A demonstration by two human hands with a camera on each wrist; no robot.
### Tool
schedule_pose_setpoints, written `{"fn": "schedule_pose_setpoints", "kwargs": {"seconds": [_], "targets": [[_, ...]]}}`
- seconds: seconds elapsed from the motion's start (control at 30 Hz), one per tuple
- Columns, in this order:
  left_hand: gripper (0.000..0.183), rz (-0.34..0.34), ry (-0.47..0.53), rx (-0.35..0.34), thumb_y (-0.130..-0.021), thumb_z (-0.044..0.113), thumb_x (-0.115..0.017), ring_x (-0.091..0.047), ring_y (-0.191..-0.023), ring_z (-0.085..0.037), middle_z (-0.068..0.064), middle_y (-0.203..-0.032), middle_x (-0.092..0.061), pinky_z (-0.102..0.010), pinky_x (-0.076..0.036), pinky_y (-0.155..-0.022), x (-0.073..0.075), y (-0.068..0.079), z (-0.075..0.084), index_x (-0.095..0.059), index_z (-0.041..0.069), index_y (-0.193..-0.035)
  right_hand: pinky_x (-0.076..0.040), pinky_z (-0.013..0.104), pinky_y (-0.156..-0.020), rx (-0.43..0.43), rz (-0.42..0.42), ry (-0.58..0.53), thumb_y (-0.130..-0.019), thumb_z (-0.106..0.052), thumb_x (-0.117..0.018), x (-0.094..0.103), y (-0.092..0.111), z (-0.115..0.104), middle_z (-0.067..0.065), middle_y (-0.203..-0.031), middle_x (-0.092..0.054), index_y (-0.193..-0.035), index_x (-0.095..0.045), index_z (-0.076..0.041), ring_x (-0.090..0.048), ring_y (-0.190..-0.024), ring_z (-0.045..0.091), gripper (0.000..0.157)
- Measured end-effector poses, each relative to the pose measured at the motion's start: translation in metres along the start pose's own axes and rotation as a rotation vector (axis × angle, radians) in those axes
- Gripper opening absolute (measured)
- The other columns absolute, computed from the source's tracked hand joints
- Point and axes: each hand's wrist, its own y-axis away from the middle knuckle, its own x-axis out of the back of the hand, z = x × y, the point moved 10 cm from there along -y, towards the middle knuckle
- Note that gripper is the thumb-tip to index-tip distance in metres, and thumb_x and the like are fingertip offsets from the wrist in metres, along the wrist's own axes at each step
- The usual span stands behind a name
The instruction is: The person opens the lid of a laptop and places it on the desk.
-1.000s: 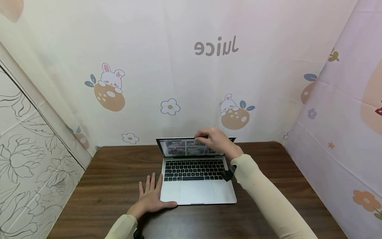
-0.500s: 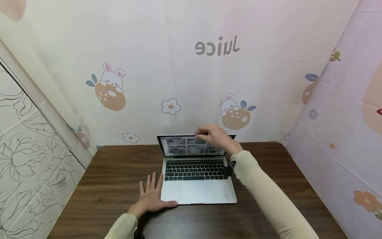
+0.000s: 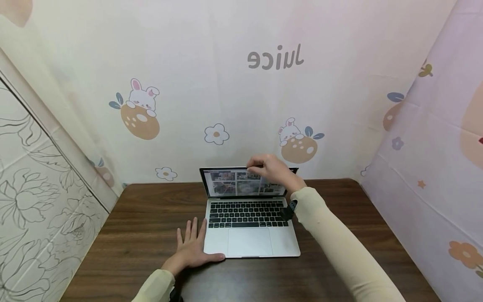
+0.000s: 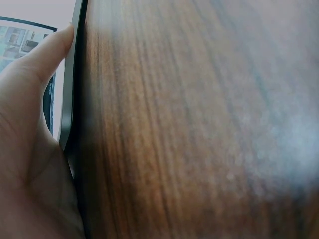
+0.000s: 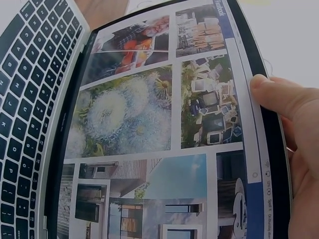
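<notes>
A silver laptop (image 3: 249, 242) with black keys lies on the brown wooden table, its lid raised and its lit screen (image 5: 129, 109) filled with several pictures. My right hand (image 3: 273, 170) pinches the lid's top edge, right of its middle; in the right wrist view the thumb (image 5: 279, 94) lies on the screen side and the fingers are behind the lid. Flat on the table at the laptop's front left corner, my left hand (image 3: 192, 251) has its fingers spread. Its thumb (image 4: 47, 52) rests along the laptop's front edge.
The wooden table (image 3: 151, 222) reaches out on both sides of the laptop. Behind it hangs a pale printed cloth (image 3: 181, 105) with rabbits and flowers, close to the lid. Another printed cloth (image 3: 422, 176) hangs at the right, and a flower-patterned panel (image 3: 41, 201) at the left.
The lid has tilted further back and up, with my right hand holding its top edge and rising slightly. More of the screen shows. My left hand has stayed in place.
</notes>
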Motion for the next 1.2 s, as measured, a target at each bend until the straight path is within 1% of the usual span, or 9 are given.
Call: {"fn": "schedule_pose_setpoints", "kwargs": {"seconds": [0.17, 0.27, 0.33, 0.47, 0.6, 0.77, 1.0, 1.2], "targets": [[0.142, 0.011, 0.031, -0.011, -0.064, 0.095, -0.064, 0.004, -0.158, -0.048, -0.027, -0.171, -0.002, -0.072, 0.017, -0.117, 0.002, 0.001, 0.002, -0.009, 0.014, -0.167, -0.06, 0.043, -0.088, -0.011, 0.033, 0.033, -0.102, -0.02, -0.067, 0.001, -0.003, 0.001, 0.007, -0.112, -0.077, -0.111, -0.077, -0.014, -0.074, -0.101, 0.022, 0.015], [0.14, 0.031, 0.045, -0.031, -0.066, 0.092, -0.065, 0.002, -0.157, -0.05, -0.029, -0.17, -0.005, -0.074, 0.016, -0.116, 0.006, 0.003, 0.005, -0.011, 0.011, -0.167, -0.06, 0.043, -0.088, -0.018, 0.055, 0.05, -0.101, -0.02, -0.068, 0.002, -0.004, 0.001, 0.007, -0.112, -0.077, -0.111, -0.077, -0.014, -0.074, -0.102, 0.022, 0.014], [0.14, 0.032, 0.032, -0.032, -0.067, 0.092, -0.064, 0.002, -0.157, -0.05, -0.029, -0.17, -0.005, -0.075, 0.016, -0.116, 0.005, 0.003, 0.004, -0.011, 0.01, -0.166, -0.06, 0.043, -0.088, -0.018, 0.065, 0.06, -0.101, -0.019, -0.068, 0.003, -0.004, 0.0, 0.007, -0.112, -0.077, -0.111, -0.077, -0.014, -0.074, -0.101, 0.022, 0.014], [0.139, 0.034, 0.019, -0.029, -0.067, 0.093, -0.063, 0.002, -0.157, -0.05, -0.029, -0.17, -0.004, -0.074, 0.015, -0.116, 0.005, 0.002, 0.003, -0.011, 0.011, -0.167, -0.061, 0.041, -0.083, -0.01, 0.086, 0.095, -0.101, -0.02, -0.068, 0.003, -0.004, -0.002, 0.005, -0.108, -0.078, -0.11, -0.077, -0.015, -0.074, -0.096, 0.019, 0.013], [0.142, 0.019, 0.017, -0.023, -0.065, 0.096, -0.061, 0.005, -0.158, -0.048, -0.027, -0.171, -0.001, -0.073, 0.017, -0.116, 0.001, 0.0, 0.001, -0.009, 0.014, -0.167, -0.06, 0.039, -0.077, 0.001, 0.107, 0.121, -0.101, -0.021, -0.069, 0.005, -0.005, -0.004, 0.003, -0.102, -0.078, -0.108, -0.077, -0.015, -0.073, -0.089, 0.017, 0.013], [0.143, 0.014, 0.005, -0.002, -0.062, 0.097, -0.062, 0.007, -0.159, -0.045, -0.024, -0.172, 0.0, -0.072, 0.016, -0.117, -0.004, -0.003, -0.005, -0.01, 0.015, -0.167, -0.06, 0.039, -0.078, 0.015, 0.107, 0.112, -0.101, -0.02, -0.069, 0.004, -0.007, -0.003, 0.004, -0.103, -0.078, -0.109, -0.077, -0.015, -0.073, -0.09, 0.017, 0.013], [0.142, 0.025, 0.001, -0.008, -0.062, 0.097, -0.061, 0.007, -0.159, -0.045, -0.023, -0.172, 0.001, -0.072, 0.015, -0.117, -0.006, -0.006, -0.008, -0.009, 0.016, -0.167, -0.061, 0.04, -0.08, 0.006, 0.103, 0.12, -0.101, -0.02, -0.068, 0.004, -0.011, 0.005, 0.004, -0.105, -0.078, -0.111, -0.077, -0.017, -0.074, -0.092, 0.018, 0.014], [0.142, 0.026, -0.012, -0.005, -0.063, 0.097, -0.06, 0.006, -0.159, -0.045, -0.023, -0.172, 0.0, -0.072, 0.014, -0.118, -0.006, -0.005, -0.007, -0.009, 0.016, -0.167, -0.06, 0.043, -0.081, 0.011, 0.107, 0.14, -0.101, -0.021, -0.067, 0.005, -0.015, 0.006, 0.006, -0.107, -0.078, -0.115, -0.076, -0.012, -0.074, -0.093, 0.021, 0.019]]}}
